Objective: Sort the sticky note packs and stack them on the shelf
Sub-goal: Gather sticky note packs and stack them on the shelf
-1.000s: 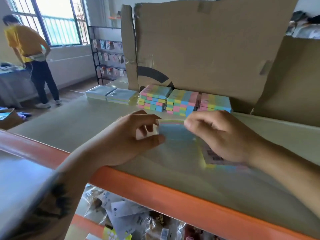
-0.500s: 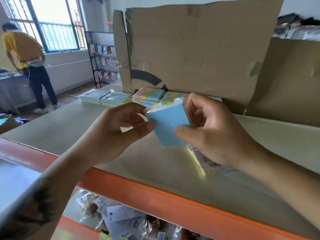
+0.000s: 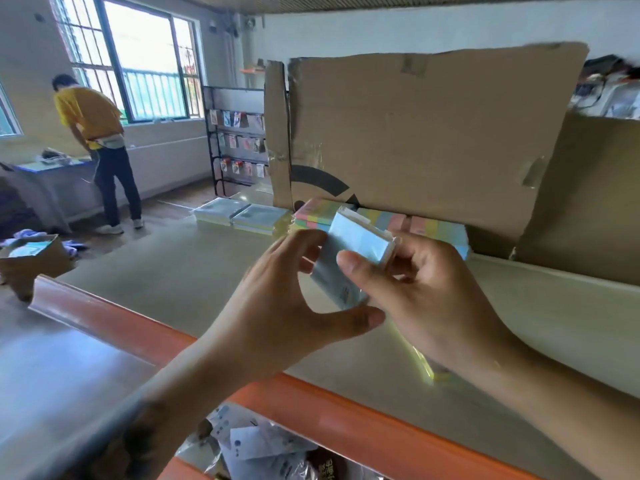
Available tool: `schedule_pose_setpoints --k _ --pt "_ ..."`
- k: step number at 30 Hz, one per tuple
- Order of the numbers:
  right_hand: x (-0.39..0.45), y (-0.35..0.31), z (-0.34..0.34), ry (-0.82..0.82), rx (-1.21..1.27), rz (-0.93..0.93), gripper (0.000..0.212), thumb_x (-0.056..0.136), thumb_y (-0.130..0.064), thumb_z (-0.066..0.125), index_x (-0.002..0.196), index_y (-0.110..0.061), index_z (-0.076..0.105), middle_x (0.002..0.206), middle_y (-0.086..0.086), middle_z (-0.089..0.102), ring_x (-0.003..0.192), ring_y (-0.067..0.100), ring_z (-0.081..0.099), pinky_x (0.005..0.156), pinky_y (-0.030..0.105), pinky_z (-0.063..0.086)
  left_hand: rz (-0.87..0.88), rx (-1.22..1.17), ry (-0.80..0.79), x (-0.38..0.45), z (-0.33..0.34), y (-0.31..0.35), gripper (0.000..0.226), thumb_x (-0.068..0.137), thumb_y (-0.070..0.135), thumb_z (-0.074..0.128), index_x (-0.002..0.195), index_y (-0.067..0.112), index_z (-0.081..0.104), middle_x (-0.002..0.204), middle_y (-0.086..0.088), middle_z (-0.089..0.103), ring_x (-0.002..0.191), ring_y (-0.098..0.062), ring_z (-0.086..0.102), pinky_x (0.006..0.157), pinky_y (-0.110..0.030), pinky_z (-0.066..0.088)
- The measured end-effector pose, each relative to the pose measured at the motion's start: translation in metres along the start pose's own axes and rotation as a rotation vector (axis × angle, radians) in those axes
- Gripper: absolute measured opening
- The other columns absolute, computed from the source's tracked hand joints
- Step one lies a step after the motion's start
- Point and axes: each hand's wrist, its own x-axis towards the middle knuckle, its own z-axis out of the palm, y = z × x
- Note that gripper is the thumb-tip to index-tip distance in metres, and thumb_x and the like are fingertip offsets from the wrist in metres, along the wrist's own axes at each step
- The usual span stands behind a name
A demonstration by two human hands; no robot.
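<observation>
Hands lifting one blue pack above the shelf.
Both my left hand and right hand are gripping the blue sticky note pack with curled fingers; three multicolored stacks and two pale packs are sitting behind on the shelf.

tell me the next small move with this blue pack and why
Probably carry the blue pack forward and set it by the stacks at the back of the shelf. Both the left hand and right hand hold it lifted off the shelf, and the multicoloured stacks sit just behind it against the cardboard.
</observation>
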Motion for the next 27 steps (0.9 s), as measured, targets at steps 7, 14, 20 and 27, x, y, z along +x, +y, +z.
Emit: schedule_pose_setpoints --k 7,14,20,27 --pt "0.006 -0.003 0.007 -0.208 -0.303 0.025 0.027 0.091 -0.065 0.054 0.100 -0.044 0.070 0.105 -0.034 0.069 0.107 -0.015 0.058 0.083 0.008 0.040 0.015 0.107 -0.122 0.032 -0.037 -0.027 0.080 0.061 0.041 0.088 0.132 0.045 0.051 0.126 0.028 0.055 0.112 0.005 0.052 0.086 -0.007 0.036" --pt "0.026 -0.017 0.050 -0.477 -0.779 0.087 0.076 0.079 -0.085 0.037 0.143 -0.047 0.050 0.159 -0.027 0.034 0.138 -0.014 0.022 0.112 0.022 0.016 -0.054 0.408 -0.364 0.097 -0.108 -0.113 0.086 0.066 0.024 0.088 0.142 0.037 0.049 0.135 0.014 0.053 0.120 -0.012 0.051 0.099 -0.032 0.044" --pt "0.043 -0.033 0.103 -0.611 -0.862 0.211 0.073 0.088 -0.085 0.030 0.153 -0.053 0.026 0.163 -0.029 0.016 0.144 -0.005 0.013 0.108 0.022 0.014 -0.172 0.492 -0.430 0.152 -0.147 -0.182 0.089 0.073 0.031 0.086 0.149 0.041 0.041 0.152 0.008 0.045 0.135 -0.018 0.047 0.113 -0.040 0.042" --pt "0.050 -0.024 0.135 -0.516 -0.854 0.257 0.078 0.081 -0.095 0.018 0.150 -0.060 0.022 0.160 -0.035 0.013 0.149 -0.003 0.008 0.120 0.030 0.010 -0.153 0.382 -0.580 0.175 -0.159 -0.190 0.066 0.095 0.002 0.066 0.154 0.017 0.040 0.157 -0.007 0.041 0.141 -0.026 0.043 0.099 -0.024 0.040"
